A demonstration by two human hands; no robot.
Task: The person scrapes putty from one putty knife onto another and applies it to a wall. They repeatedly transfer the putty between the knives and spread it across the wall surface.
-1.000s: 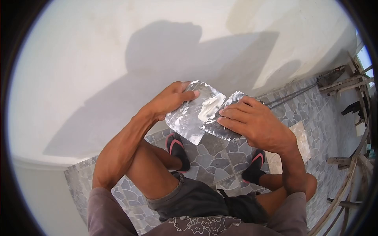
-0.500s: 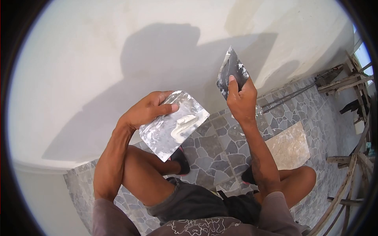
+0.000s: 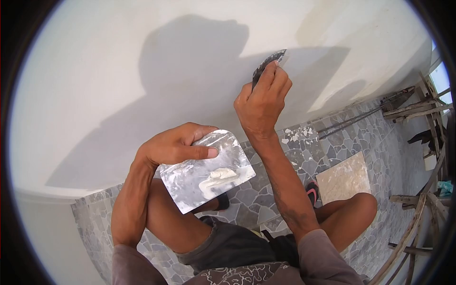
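Note:
My left hand (image 3: 178,147) grips a flat metal plate scraper (image 3: 190,178) by its upper edge, thumb on top. A lump of white putty (image 3: 221,180) sits on the lower right of its face. Higher up and to the right, my right hand (image 3: 263,99) is closed around a dark, putty-smeared scraper (image 3: 268,66), seen nearly edge-on. Its blade overlaps the pale wall (image 3: 204,95) in this view. My shadow covers much of that wall.
Grey stone-patterned tiles (image 3: 249,197) form the floor, with white flakes (image 3: 298,134) near the wall's foot. A beige slab (image 3: 344,178) lies by my foot. Wooden poles (image 3: 418,213) stand along the right side, and a long thin bar (image 3: 349,118) runs beside the wall.
My right hand has swung left and turned over, so its scraper now shows edge-on against the wall. My left hand's scraper has dropped slightly and tilted.

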